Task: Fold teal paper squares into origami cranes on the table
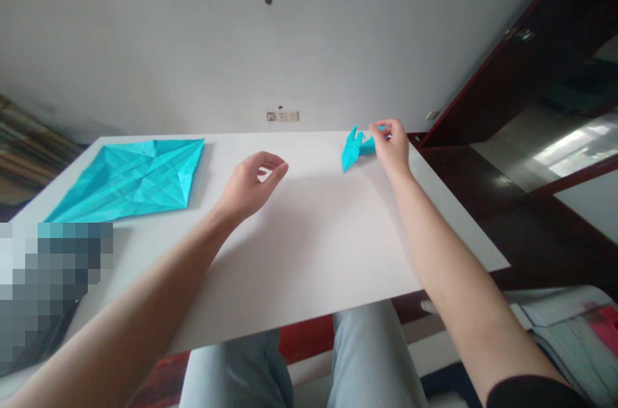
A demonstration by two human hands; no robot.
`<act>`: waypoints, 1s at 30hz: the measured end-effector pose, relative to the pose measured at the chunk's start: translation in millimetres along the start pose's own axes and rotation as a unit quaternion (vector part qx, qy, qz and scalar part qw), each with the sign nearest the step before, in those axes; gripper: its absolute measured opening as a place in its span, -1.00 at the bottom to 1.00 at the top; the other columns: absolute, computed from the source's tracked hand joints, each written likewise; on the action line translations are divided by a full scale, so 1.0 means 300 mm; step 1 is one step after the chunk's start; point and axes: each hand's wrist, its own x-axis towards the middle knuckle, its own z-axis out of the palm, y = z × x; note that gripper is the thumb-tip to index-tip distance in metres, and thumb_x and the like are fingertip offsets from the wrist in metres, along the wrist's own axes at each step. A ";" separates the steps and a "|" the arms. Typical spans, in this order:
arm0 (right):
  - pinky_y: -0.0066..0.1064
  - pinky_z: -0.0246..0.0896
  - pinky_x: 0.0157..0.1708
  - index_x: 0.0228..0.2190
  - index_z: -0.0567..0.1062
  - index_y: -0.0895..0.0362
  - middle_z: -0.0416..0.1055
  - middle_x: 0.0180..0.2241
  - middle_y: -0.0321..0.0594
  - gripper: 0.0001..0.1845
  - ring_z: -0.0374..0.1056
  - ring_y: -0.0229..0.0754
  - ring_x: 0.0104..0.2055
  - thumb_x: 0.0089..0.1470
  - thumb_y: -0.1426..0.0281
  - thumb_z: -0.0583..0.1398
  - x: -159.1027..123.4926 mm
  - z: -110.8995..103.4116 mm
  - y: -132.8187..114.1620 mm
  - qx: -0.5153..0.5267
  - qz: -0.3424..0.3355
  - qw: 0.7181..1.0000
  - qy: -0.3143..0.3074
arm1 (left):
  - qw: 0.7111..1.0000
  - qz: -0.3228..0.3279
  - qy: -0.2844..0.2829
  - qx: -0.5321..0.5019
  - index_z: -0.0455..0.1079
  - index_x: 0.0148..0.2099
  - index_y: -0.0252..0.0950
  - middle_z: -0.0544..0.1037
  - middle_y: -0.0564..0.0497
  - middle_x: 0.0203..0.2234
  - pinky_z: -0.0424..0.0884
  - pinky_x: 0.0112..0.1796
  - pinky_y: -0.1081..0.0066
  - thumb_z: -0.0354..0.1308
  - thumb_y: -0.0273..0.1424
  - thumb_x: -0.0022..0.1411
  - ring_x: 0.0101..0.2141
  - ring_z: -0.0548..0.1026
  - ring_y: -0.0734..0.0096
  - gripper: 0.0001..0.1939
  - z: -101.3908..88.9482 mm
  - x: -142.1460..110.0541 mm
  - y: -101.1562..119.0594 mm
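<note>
A cyan folded paper crane (354, 149) stands near the far right edge of the white table. My right hand (390, 141) is at its right side, with thumb and fingers pinched on the cyan paper there; the fingers hide part of that side. Over the middle of the table, my left hand (255, 179) is held loosely curled. Nothing is in it, and a small gap shows between its thumb and fingers. Left of that hand lies a cyan paper sheet (140, 176), spread out and covered in crease lines.
The white table (309, 247) reaches to a grey wall (309, 41) with sockets (282, 116) low on it. A dark wooden door frame (483, 73) is at the right. A blurred-out patch (53, 292) covers the left front corner. My knees are below the front edge.
</note>
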 end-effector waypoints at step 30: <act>-0.23 0.26 -0.25 -0.17 0.60 0.01 0.53 -0.32 -0.18 -0.71 0.42 -0.05 -0.30 0.46 0.10 0.18 -0.231 -0.005 -0.275 0.091 -0.311 0.930 -0.173 | 0.868 -0.183 0.029 0.460 0.67 0.28 -0.23 0.76 -0.30 0.19 0.57 0.16 -0.08 0.03 -0.51 0.54 0.13 0.75 -0.22 -0.53 -0.325 -0.257 0.005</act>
